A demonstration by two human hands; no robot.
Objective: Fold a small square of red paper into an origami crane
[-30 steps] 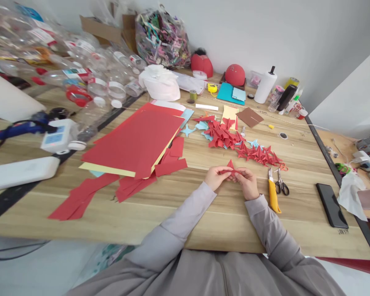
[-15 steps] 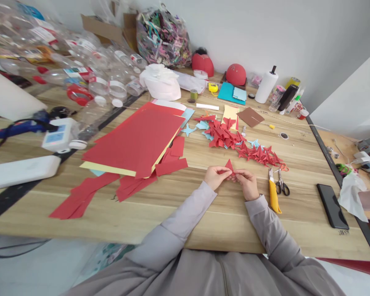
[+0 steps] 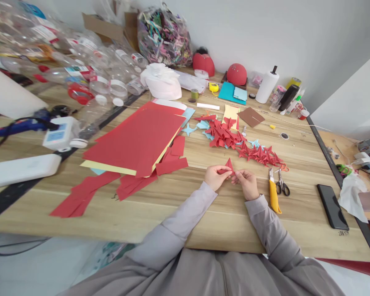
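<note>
My left hand (image 3: 216, 177) and my right hand (image 3: 247, 183) hold a small folded piece of red paper (image 3: 230, 166) between their fingertips, just above the wooden table (image 3: 203, 222). Its point sticks up between my hands. Beyond my fingers lies a heap of folded red origami shapes (image 3: 225, 135) mixed with light blue paper stars (image 3: 188, 130). To the right of my right hand are orange-handled scissors (image 3: 282, 185) and a yellow box cutter (image 3: 274, 197).
A stack of red and yellow paper sheets (image 3: 135, 142) and cut red strips (image 3: 83, 197) lie left. A black phone (image 3: 332, 206) lies right. Plastic bottles (image 3: 105, 78), a paper towel roll (image 3: 267, 86) and a bag of paper strips (image 3: 163, 39) stand at the back.
My fingers have shifted slightly on the red paper, and its point stands a little differently. The view has tilted slightly. The table items have not moved.
</note>
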